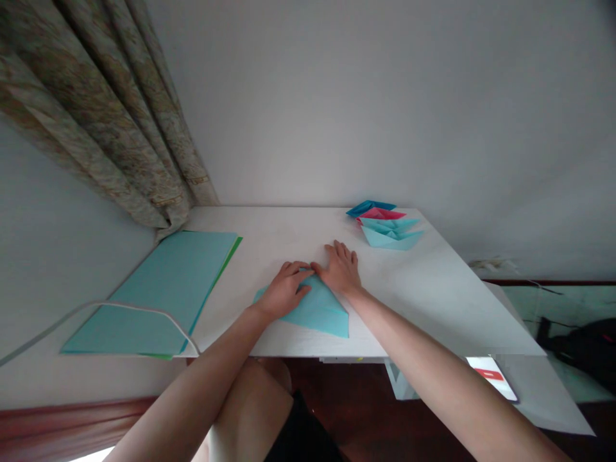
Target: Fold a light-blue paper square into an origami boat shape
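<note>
A light blue sheet of paper (320,312), folded to a pointed shape, lies on the white table in front of me. Across its left part rests my left hand (287,289), fingers stretched out and pressing on the paper near its upper point. My right hand (341,266) lies at the right of that point, fingers spread on the table, its thumb touching the folded tip. Part of the paper's left side is hidden under my left hand and forearm.
Several folded paper boats (392,239) stand at the table's back right. A stack of coloured paper sheets (158,289) lies at the left, a white cable (139,308) arching over it. A lit phone (493,377) is at the lower right. A patterned curtain (120,109) hangs at the left.
</note>
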### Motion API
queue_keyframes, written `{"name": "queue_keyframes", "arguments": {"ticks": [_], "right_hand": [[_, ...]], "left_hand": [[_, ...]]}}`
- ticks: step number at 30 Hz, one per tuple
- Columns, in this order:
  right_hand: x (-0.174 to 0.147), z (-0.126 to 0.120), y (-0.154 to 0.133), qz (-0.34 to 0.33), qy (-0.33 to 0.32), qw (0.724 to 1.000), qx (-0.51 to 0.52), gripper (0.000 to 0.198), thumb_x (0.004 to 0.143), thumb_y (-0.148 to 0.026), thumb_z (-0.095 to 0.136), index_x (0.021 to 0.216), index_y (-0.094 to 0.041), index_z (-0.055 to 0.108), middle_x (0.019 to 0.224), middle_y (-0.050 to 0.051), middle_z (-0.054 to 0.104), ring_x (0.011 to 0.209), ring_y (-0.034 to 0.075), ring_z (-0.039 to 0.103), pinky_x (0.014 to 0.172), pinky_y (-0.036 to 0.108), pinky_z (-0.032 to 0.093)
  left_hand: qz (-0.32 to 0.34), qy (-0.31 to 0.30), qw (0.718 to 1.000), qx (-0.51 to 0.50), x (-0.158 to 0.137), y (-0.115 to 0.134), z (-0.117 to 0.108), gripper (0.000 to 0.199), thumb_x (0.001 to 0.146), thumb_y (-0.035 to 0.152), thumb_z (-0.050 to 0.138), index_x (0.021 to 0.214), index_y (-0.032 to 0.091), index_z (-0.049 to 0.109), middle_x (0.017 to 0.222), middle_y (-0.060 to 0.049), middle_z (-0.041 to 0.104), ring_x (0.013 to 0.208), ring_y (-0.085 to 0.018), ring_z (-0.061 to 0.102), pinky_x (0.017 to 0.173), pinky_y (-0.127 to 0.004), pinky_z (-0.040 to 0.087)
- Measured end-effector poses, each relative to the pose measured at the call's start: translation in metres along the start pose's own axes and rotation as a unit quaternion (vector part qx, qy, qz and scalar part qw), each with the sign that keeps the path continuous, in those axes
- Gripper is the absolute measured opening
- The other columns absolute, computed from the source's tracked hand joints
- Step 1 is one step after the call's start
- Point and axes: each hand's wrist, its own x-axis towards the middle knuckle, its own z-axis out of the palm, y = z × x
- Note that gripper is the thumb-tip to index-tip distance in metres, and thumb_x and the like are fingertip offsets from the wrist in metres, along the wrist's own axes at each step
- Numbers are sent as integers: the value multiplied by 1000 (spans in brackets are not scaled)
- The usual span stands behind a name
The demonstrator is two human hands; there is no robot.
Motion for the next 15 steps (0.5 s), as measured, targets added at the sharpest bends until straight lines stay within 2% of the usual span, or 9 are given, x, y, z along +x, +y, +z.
{"name": "queue_keyframes", "arguments": {"ticks": [3,8,15], "right_hand": [[3,-1,-3,18,-40,999,-13,74,88,-53,44,146,-9,31,157,20,20,145,35,13,113,59,8],[9,-1,-11,53,-85,995,-25,79,89,-59,38,151,-13,21,159,20,8,146,37,0,109,67,-2],[4,-1,-14,44,-90,993,-55,74,91,-57,36,153,-20,18,159,21,8,145,40,-2,107,68,-3]], "left_hand": [[26,-25,997,71,-4,6,6,37,92,21,47,127,15,55,135,-13,53,126,-26,46,109,-45,37],[-3,-65,983,173,-13,13,14,52,97,28,29,144,6,34,152,-18,35,142,-28,27,116,-50,22],[-47,-113,965,230,-11,18,13,57,97,32,24,149,10,28,158,-10,22,146,-29,17,115,-56,20]]}}
